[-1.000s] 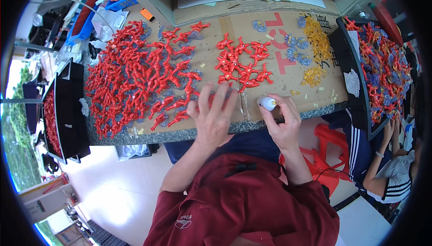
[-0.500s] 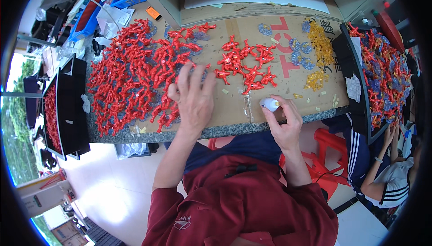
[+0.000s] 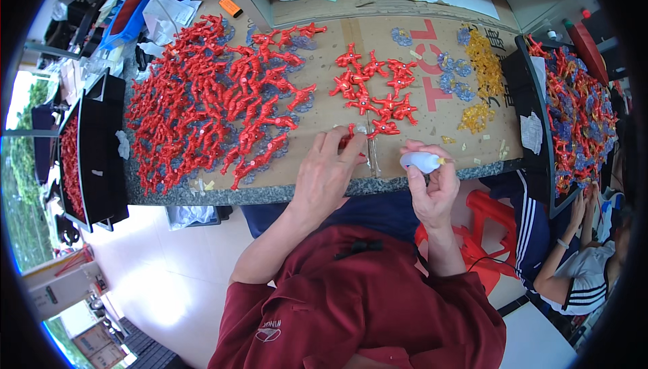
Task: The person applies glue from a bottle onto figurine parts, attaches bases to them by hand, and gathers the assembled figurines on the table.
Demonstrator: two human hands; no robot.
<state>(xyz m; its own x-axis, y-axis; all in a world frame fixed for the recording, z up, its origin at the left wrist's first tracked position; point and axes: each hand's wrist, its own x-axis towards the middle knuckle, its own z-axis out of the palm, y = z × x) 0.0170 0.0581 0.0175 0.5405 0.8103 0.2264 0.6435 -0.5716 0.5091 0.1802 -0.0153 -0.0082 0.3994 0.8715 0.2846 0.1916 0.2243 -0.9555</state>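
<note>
My left hand [image 3: 327, 174] is at the table's front edge, fingers pinched on a small red plastic figure [image 3: 348, 135] that they partly hide. In my right hand [image 3: 433, 190] is a small white squeeze bottle [image 3: 422, 162], lying tilted across the fingers with its yellowish tip to the right. Just beyond both hands lies a loose group of red figures [image 3: 375, 92] on the cardboard. A large heap of similar red figures [image 3: 196, 106], mixed with clear bluish pieces, spreads over the table's left side.
Yellow translucent pieces [image 3: 484, 65] and clear bluish pieces [image 3: 455, 75] lie at the right. A black bin [image 3: 528, 109] of mixed parts stands beyond them, with another black bin [image 3: 102, 149] at far left. A co-worker's hands [image 3: 586, 205] are by the right bin.
My left hand has moved right and nearer from the heap's edge, and a red figure now shows in its fingers. The bottle in my right hand has shifted slightly right and lies more sideways.
</note>
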